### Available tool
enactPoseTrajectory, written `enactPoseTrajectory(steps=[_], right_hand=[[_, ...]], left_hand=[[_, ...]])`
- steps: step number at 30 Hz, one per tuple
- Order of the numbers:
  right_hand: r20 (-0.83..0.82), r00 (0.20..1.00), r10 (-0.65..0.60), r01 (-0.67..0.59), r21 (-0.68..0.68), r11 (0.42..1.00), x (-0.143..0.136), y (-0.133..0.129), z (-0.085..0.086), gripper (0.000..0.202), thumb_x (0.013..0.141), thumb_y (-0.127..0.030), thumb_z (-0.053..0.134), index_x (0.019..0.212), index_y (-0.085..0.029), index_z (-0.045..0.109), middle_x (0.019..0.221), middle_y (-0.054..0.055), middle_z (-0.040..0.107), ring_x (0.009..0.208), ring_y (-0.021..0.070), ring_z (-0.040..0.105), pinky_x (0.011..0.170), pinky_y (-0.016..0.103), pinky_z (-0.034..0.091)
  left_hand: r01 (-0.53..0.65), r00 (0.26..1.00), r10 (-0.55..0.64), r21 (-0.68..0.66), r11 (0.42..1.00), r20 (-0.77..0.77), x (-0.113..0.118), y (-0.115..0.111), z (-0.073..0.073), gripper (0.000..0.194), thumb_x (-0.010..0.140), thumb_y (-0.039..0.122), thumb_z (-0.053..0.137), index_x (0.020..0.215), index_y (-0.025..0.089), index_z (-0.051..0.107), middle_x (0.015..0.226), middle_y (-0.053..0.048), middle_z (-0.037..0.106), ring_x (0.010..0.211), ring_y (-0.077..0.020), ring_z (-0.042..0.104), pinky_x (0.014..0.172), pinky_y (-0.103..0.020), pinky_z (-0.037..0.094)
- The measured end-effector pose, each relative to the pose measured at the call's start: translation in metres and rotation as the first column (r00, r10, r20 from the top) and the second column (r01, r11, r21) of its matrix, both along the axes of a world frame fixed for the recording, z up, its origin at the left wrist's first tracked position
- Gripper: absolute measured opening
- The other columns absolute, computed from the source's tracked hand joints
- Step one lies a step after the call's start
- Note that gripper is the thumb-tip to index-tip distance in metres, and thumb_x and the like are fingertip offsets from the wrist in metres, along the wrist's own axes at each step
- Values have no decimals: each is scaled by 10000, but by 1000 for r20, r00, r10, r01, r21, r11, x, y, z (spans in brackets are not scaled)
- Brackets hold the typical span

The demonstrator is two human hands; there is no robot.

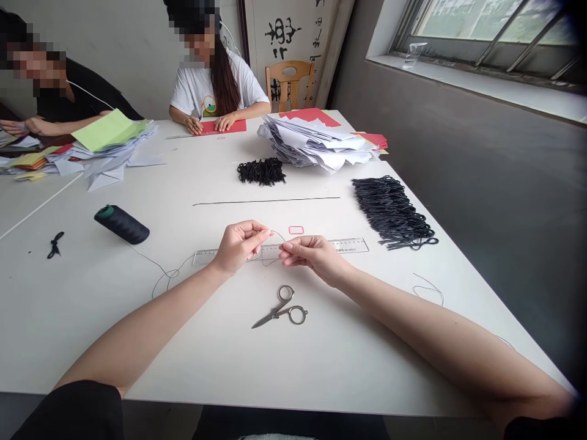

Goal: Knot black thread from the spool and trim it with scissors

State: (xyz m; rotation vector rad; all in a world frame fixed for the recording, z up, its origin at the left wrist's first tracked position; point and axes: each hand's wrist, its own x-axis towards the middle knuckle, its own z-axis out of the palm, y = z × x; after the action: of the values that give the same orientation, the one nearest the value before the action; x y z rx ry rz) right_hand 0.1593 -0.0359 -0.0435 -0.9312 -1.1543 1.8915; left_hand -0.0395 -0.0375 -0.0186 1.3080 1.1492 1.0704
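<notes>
While thread [279, 234] in hands [237, 244] [315, 255], windowsill cup [414, 55].

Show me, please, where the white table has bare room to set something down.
Bare: between the open silver metal scissors and the table's near edge, and nearside of the single knotted black cord. Crowded: around the transparent plastic ruler, where left hand and right hand hold thin dark thread.

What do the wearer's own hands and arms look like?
The left hand and right hand are ungloved, with no watch or bracelet showing. The left sleeve is black and short; of the right sleeve, only a black edge shows.
</notes>
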Motion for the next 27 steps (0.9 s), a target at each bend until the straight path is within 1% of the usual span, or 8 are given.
enactPoseTrajectory(steps=[4, 8, 11, 15, 19, 22, 25, 27], right_hand=[[-56, 989, -139, 143, 84, 986, 10, 12, 13, 303, 674, -422, 809, 724, -178, 636, 766, -16, 678, 578, 53, 582, 628, 211, 476], [-125, 954, -272, 288, 134, 948, 17, 17, 29, 358, 672, -429, 807, 713, -197, 537, 746, -55, 590, 589, 49, 576, 517, 171, 421], [-177, 917, -357, 380, 118, 918, 19, 16, 37, 378, 676, -401, 807, 728, -208, 486, 891, -54, 588, 693, 53, 616, 415, 137, 339], [-159, 894, -418, 443, 189, 876, 29, 17, 53, 317, 745, -351, 740, 768, -224, 450, 1052, -25, 634, 786, 88, 659, 448, 151, 402], [-156, 799, -581, 602, 234, 764, 50, 22, 83, 153, 890, -235, 547, 792, -226, 430, 1053, -6, 646, 778, 69, 656, 477, 159, 402], [-226, 668, -709, 744, 219, 632, 68, 28, 102, 173, 952, -165, 445, 785, -211, 444, 977, -1, 624, 748, 31, 631, 494, 132, 396], [-350, 563, -749, 826, 264, 497, 88, 35, 112, 230, 956, -102, 424, 748, -197, 455, 828, -23, 565, 712, 10, 606, 546, 108, 420], [-397, 540, -742, 840, 298, 453, 105, 42, 112, 255, 938, -51, 405, 736, -195, 463, 774, -35, 527, 706, 9, 600, 596, 115, 445]], left_hand=[[37, 999, -37, -21, 999, -13, 1, 0, -3, 253, 744, 380, 727, 745, 134, 666, 476, 40, 474, 403, -46, 355, 371, -180, 237], [79, 997, -79, -54, 995, 0, 2, -1, -3, 255, 760, 387, 716, 750, 137, 665, 484, 35, 475, 417, -45, 339, 378, -179, 233], [85, 996, -81, -88, 992, 41, 1, -2, 0, 257, 736, 383, 736, 741, 136, 664, 491, 28, 482, 422, -44, 337, 375, -177, 213], [125, 989, -111, -157, 980, 93, -1, -1, 7, 229, 711, 346, 752, 729, 133, 670, 483, 24, 488, 425, -38, 338, 378, -172, 183], [198, 979, -179, -229, 953, 101, -2, 0, 10, 207, 710, 324, 746, 728, 133, 670, 476, 19, 518, 395, -29, 313, 376, -184, 168], [255, 967, -243, -246, 935, 78, -3, 1, 9, 223, 709, 339, 748, 731, 132, 668, 485, -3, 548, 418, -53, 376, 381, -196, 166], [290, 957, -287, -239, 926, 51, -4, 2, 8, 235, 722, 351, 744, 738, 129, 669, 500, -19, 569, 438, -62, 399, 391, -199, 170], [307, 951, -306, -247, 919, 41, -5, 3, 8, 228, 741, 349, 730, 755, 128, 674, 535, -19, 595, 411, -40, 351, 397, -197, 175]])
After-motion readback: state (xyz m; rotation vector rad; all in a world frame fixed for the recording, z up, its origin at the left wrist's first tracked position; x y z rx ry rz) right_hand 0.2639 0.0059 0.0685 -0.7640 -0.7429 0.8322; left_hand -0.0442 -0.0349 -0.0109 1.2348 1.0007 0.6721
